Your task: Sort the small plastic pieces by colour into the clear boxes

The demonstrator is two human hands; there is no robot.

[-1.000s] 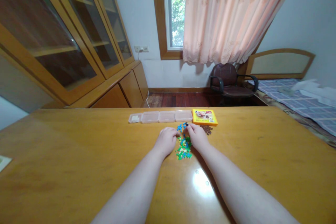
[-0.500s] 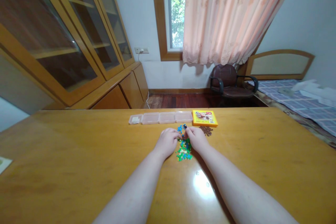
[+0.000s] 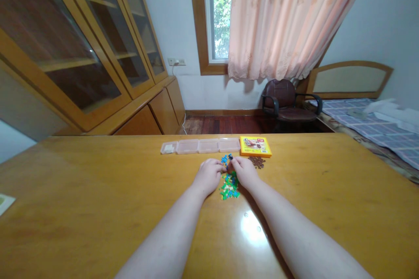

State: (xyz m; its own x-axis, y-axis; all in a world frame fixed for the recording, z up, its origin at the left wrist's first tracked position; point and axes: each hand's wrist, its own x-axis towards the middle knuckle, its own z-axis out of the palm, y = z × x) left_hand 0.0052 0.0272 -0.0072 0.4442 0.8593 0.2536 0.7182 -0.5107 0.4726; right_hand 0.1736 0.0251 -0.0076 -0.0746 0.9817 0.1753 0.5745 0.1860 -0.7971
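Observation:
Over a small heap of mixed green, yellow, white and blue toy bricks point(image 3: 230, 188), my two hands nearly meet. My right hand point(image 3: 245, 171) is closed in a pinch at a small dark piece point(image 3: 230, 156), which shows at its fingertips. Bent inward from the other side, my left hand point(image 3: 209, 175) has its fingers pressed together, their tips beside a tiny dark blue bit; whatever they hold is too small to make out. Loose blue bricks point(image 3: 224, 159) lie just beyond the fingertips. Brown bricks point(image 3: 257, 162) are spread behind my right hand.
A clear plastic tray with compartments point(image 3: 198, 145) lies along the table's far edge. Beside it is a yellow box point(image 3: 255, 146) with a printed top. Past the wooden table point(image 3: 114, 192) stand a chair point(image 3: 284, 100), a bed point(image 3: 353, 115) and a glass-door cabinet point(image 3: 108, 52).
My right fingertips have shifted slightly left, closer to my left fingertips, with the dark piece still at them. My left hand stays almost where it was.

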